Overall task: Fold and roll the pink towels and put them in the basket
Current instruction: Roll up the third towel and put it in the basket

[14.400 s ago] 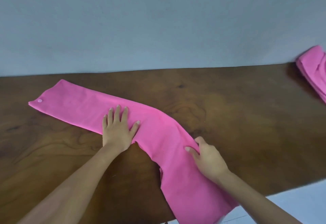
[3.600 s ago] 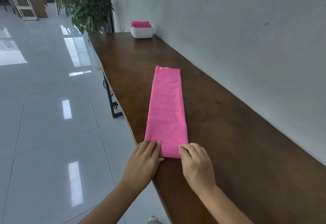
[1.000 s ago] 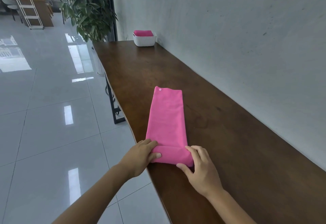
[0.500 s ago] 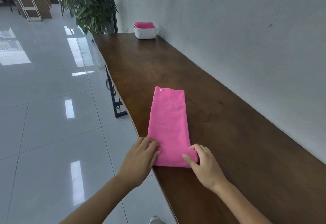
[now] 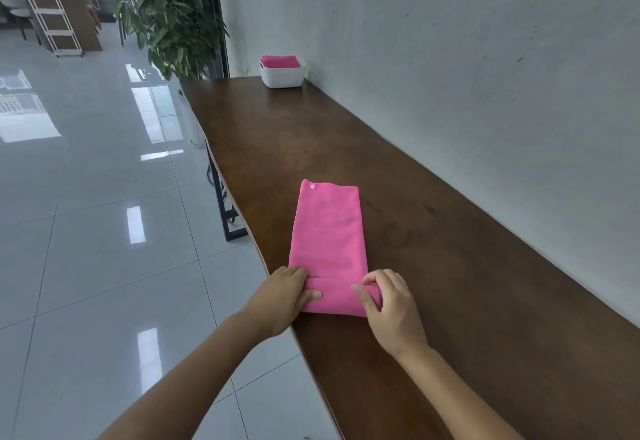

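We see the left hand (image 5: 282, 296) and right hand (image 5: 389, 303) each with a curled grip on the rolled near end of the towel (image 5: 328, 232) lying on the surface (image 5: 485, 301), well apart from the basket (image 5: 283, 76).

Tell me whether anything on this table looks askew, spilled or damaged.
Nothing stands out. The pink towel lies flat and straight on the wooden table, both hands gripping its rolled near end. The white basket stands upright at the far end, holding another pink towel.
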{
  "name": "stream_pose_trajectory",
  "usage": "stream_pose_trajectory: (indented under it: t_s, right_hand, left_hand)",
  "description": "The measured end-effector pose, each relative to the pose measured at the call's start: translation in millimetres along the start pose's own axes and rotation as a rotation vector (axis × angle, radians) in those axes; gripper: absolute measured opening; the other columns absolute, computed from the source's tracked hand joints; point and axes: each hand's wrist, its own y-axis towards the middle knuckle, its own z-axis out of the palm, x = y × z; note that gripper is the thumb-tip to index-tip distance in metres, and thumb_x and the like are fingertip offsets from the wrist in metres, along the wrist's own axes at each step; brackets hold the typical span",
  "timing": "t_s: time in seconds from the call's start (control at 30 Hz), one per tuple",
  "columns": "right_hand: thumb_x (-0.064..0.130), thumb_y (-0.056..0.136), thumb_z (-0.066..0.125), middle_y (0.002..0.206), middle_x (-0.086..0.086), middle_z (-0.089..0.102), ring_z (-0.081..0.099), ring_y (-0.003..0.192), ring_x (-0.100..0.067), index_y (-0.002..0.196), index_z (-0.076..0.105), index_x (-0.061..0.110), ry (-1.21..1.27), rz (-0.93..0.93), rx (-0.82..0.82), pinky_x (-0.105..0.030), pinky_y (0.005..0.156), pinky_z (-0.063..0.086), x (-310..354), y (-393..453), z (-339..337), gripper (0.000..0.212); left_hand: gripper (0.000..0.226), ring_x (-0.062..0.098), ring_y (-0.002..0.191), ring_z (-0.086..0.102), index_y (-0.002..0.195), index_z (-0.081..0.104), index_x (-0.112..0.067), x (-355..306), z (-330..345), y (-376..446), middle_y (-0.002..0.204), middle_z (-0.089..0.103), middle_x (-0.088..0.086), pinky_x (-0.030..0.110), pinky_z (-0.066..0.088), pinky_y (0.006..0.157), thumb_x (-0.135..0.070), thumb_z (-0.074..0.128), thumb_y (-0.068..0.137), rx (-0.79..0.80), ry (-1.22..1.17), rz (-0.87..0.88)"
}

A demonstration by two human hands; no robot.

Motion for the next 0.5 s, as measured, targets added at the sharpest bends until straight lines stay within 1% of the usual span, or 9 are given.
stream_pose_trajectory:
  t_s: [0.07, 0.13, 0.2, 0.3, 0.37, 0.43, 0.47, 0.5]
  right_hand:
    - [0.068, 0.092, 0.049, 0.114, 0.014, 0.054, 0.049, 0.106, 0.000, 0.115, 0.059, 0.024, -0.032, -0.025, 0.067, -0.001, 0.092, 0.032, -2, -14, 0, 0.050]
    - [0.073, 0.090, 0.046, 0.125, 0.014, 0.049, 0.044, 0.116, 0.001, 0.128, 0.054, 0.024, -0.078, -0.050, 0.131, -0.004, 0.100, 0.028, -6, -26, -1, 0.063]
    - [0.076, 0.090, 0.042, 0.127, 0.015, 0.048, 0.042, 0.119, 0.002, 0.132, 0.052, 0.025, -0.104, -0.063, 0.171, -0.006, 0.101, 0.030, -7, -35, -4, 0.066]
    - [0.080, 0.089, 0.036, 0.125, 0.016, 0.049, 0.042, 0.116, 0.005, 0.131, 0.053, 0.027, -0.082, -0.053, 0.227, -0.002, 0.095, 0.031, -6, -39, -10, 0.069]
    - [0.082, 0.087, 0.034, 0.123, 0.018, 0.049, 0.043, 0.114, 0.006, 0.130, 0.053, 0.028, -0.050, -0.032, 0.264, -0.001, 0.091, 0.031, -4, -36, -14, 0.071]
    - [0.084, 0.085, 0.033, 0.119, 0.019, 0.049, 0.046, 0.111, 0.006, 0.128, 0.053, 0.029, -0.021, -0.017, 0.304, -0.002, 0.087, 0.034, -3, -28, -17, 0.073]
    - [0.085, 0.084, 0.033, 0.117, 0.019, 0.051, 0.047, 0.109, 0.006, 0.126, 0.054, 0.030, -0.006, -0.009, 0.322, -0.004, 0.085, 0.036, -3, -24, -19, 0.073]
    - [0.086, 0.084, 0.034, 0.114, 0.019, 0.052, 0.049, 0.107, 0.006, 0.123, 0.054, 0.031, 0.016, 0.005, 0.339, -0.005, 0.084, 0.038, -3, -19, -20, 0.070]
  left_hand:
    - [0.051, 0.019, 0.088, 0.055, 0.100, 0.055, -0.014, 2, -3, 4, 0.097, 0.059, 0.002, 0.035, 0.048, 0.082, -0.060, 0.033, 0.098, 0.042, -0.061, -0.027]
    - [0.042, 0.021, 0.083, 0.056, 0.097, 0.056, -0.011, 4, -4, 5, 0.092, 0.060, 0.003, 0.036, 0.047, 0.077, -0.049, 0.038, 0.104, 0.075, -0.123, -0.035]
    - [0.042, 0.020, 0.082, 0.059, 0.101, 0.059, -0.013, 6, -3, 2, 0.093, 0.063, 0.003, 0.036, 0.049, 0.077, -0.048, 0.036, 0.105, 0.117, -0.186, -0.037]
    - [0.042, 0.014, 0.080, 0.059, 0.103, 0.061, -0.019, 6, 3, -7, 0.091, 0.063, -0.001, 0.030, 0.049, 0.073, -0.051, 0.034, 0.104, 0.116, -0.212, -0.039]
    - [0.036, 0.008, 0.082, 0.057, 0.102, 0.060, -0.024, 3, 10, -16, 0.093, 0.061, -0.006, 0.028, 0.049, 0.075, -0.050, 0.036, 0.104, -0.001, -0.233, -0.054]
    - [0.030, 0.005, 0.094, 0.053, 0.109, 0.059, -0.031, -2, 19, -27, 0.108, 0.055, -0.011, 0.024, 0.048, 0.085, -0.049, 0.036, 0.103, -0.176, -0.279, -0.062]
    - [0.030, 0.003, 0.102, 0.050, 0.115, 0.057, -0.034, -3, 24, -31, 0.114, 0.051, -0.013, 0.021, 0.045, 0.090, -0.051, 0.036, 0.102, -0.238, -0.309, -0.053]
    - [0.033, 0.002, 0.108, 0.047, 0.122, 0.055, -0.037, -2, 28, -35, 0.119, 0.047, -0.015, 0.019, 0.044, 0.093, -0.054, 0.036, 0.101, -0.266, -0.340, -0.042]
